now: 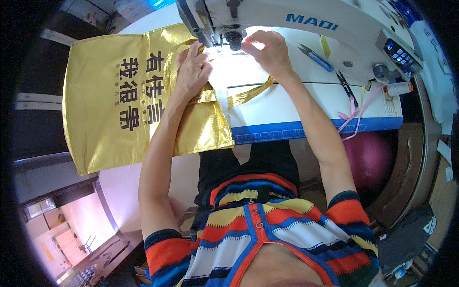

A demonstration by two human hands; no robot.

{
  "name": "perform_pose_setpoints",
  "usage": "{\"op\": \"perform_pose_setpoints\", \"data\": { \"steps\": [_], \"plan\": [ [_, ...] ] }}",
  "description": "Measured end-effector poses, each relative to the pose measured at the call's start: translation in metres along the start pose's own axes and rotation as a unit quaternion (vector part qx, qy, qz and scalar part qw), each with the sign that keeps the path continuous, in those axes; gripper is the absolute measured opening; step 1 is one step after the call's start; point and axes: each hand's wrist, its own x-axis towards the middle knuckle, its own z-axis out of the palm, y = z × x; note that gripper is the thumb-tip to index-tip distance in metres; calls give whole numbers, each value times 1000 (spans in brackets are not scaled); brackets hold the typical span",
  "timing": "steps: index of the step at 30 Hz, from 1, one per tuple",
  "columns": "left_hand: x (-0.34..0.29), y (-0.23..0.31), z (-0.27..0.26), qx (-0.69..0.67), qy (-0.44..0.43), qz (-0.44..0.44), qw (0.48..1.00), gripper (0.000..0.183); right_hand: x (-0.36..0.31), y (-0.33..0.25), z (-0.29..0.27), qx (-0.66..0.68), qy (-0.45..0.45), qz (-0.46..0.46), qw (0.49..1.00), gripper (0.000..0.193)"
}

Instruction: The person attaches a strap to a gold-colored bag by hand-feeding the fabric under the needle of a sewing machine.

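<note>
A shiny gold bag [98, 103] with dark printing lies over the left part of the white sewing table [291, 98]. My left hand [195, 69] is closed on the bag near its top edge, just left of the needle area of a white sewing machine [272, 21]. A gold strap [251, 95] curves across the table towards my right wrist. My right hand [270, 51] is at the black round part [234, 40] beside the needle area, thumb and forefinger brought together. Whatever they pinch, if anything, is lost in the bright lamp glare.
Right of my right hand lie blue-handled snips [316, 58], a yellow strip [325, 47] and black scissors [346, 88]. Pink ribbon [353, 117] hangs over the blue ruler-marked front edge [306, 129]. A thread spool [399, 89] sits below the lit control panel [400, 55].
</note>
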Motion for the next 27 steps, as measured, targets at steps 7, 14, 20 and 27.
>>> {"op": "perform_pose_setpoints", "data": {
  "steps": [7, 14, 20, 27],
  "plan": [
    [1, -1, 0, 10, -2, 24, 1000, 24, 2, 0, 1, 8, 15, 18, 1000, 33],
    [-1, 0, -3, -8, -16, -8, 1000, 26, 3, 3, 2, -6, 8, 21, 1000, 32],
    [0, -1, -2, 11, -30, -7, 999, 27, 3, 3, 1, -18, 10, 17, 1000, 30],
    [-1, -3, 0, 18, -25, -3, 1000, 28, 3, 3, 1, -4, 0, 27, 1000, 29]
  ]
}}
